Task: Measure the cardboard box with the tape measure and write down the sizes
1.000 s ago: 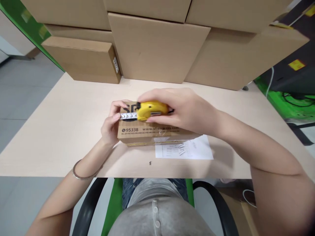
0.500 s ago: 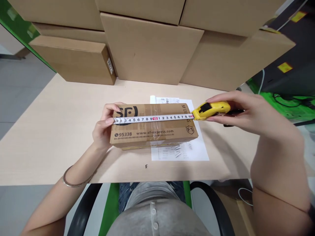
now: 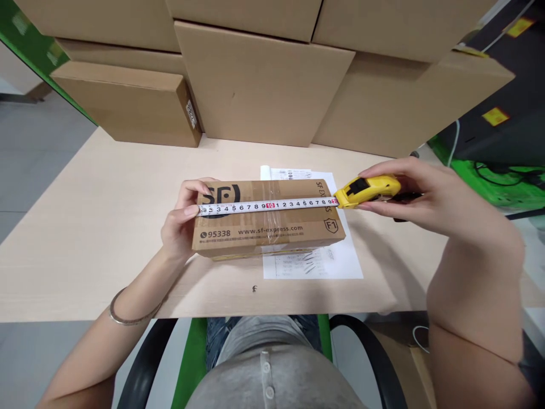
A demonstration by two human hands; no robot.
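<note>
your left hand [image 3: 181, 227] pinches the tape's end against the left edge of the small box [image 3: 267, 227], anchoring it. your right hand [image 3: 430, 199] grips the yellow tape measure [image 3: 368, 190] just past the box's right edge, so the blade [image 3: 268, 205] lies taut along the top. a printed sheet [image 3: 315, 264] lies beneath the box.

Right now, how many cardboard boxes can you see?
7, maybe more out of frame: one small box under the tape measure, and six stacked behind at left, upper left, centre, top centre, right and top right.
</note>
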